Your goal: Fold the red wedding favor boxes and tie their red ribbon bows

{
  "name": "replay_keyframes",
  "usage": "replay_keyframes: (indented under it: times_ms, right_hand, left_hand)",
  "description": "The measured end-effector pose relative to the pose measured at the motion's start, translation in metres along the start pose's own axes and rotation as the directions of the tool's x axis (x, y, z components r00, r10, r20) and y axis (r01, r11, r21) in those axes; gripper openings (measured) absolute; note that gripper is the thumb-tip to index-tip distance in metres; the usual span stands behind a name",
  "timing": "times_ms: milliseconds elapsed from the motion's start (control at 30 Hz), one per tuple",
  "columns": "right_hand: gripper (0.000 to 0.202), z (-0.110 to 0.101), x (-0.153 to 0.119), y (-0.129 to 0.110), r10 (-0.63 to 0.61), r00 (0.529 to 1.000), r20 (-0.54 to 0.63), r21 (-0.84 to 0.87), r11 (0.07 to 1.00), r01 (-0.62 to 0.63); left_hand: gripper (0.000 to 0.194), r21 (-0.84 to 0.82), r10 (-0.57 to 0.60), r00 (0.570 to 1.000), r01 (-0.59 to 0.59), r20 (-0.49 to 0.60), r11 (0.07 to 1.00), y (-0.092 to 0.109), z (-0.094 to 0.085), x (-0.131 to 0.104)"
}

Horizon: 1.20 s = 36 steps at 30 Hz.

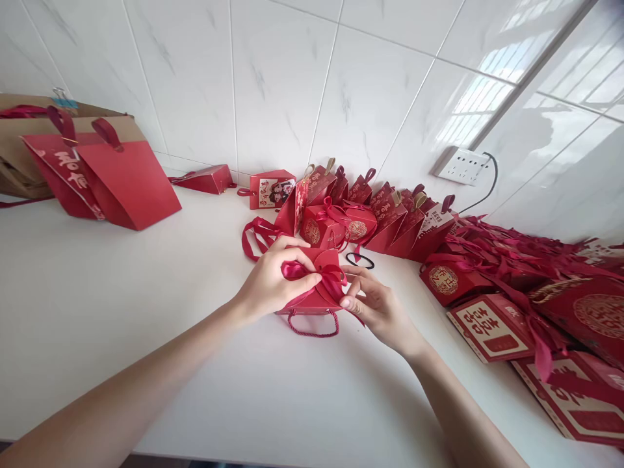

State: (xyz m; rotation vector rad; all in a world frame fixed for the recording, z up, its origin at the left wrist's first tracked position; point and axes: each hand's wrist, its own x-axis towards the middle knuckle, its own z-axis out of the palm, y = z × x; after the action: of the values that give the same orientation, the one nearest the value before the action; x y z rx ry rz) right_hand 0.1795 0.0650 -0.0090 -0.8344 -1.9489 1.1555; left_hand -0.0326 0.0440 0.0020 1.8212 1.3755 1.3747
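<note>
A small red gift box (312,303) with a twisted cord handle (314,335) sits between my hands on the white table. Across its top lies a shiny red ribbon (333,284), looped into a bow. My left hand (280,276) pinches the ribbon from the left, thumb and index finger pressed at the middle of the bow. On the right side, my right hand (369,300) has its thumb and fingers closed round the ribbon's edge by the box's right corner.
A black hair tie (359,260) lies just behind my right hand. Several red boxes (387,218) stand along the tiled wall. Beribboned boxes (492,325) are piled at right. Two larger red bags (129,185) stand at left, beside a brown paper bag (14,146).
</note>
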Motion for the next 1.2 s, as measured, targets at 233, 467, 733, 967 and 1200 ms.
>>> replay_keyframes:
  times_ms: [233,467,733,967,1200]
  right_hand:
    - [0.042,0.000,-0.009,-0.018,0.318,0.924,0.214,-0.098,0.948,-0.304]
    - [0.032,0.006,-0.011,-0.014,0.362,0.807,0.466,-0.152,0.932,-0.330]
    - [0.037,0.009,-0.010,-0.009,0.422,0.761,0.493,-0.315,0.902,-0.296]
    - [0.061,-0.004,-0.005,-0.005,-0.018,0.987,-0.160,-0.175,0.984,-0.011]
    - [0.038,0.012,-0.003,0.004,-0.059,0.983,-0.175,-0.092,0.995,0.043]
  left_hand:
    - [0.011,0.136,0.273,0.951,-0.254,-0.144,0.958,-0.006,0.011,-0.010]
    - [0.019,0.219,0.388,0.912,-0.355,-0.131,0.909,-0.010,0.014,-0.011]
    - [0.018,0.244,0.360,0.921,-0.319,-0.151,0.916,-0.009,0.015,-0.011]
    - [0.018,0.243,0.383,0.913,-0.343,-0.141,0.907,-0.010,0.015,-0.013]
    - [0.020,0.220,0.428,0.901,-0.404,-0.075,0.888,-0.011,0.017,-0.014]
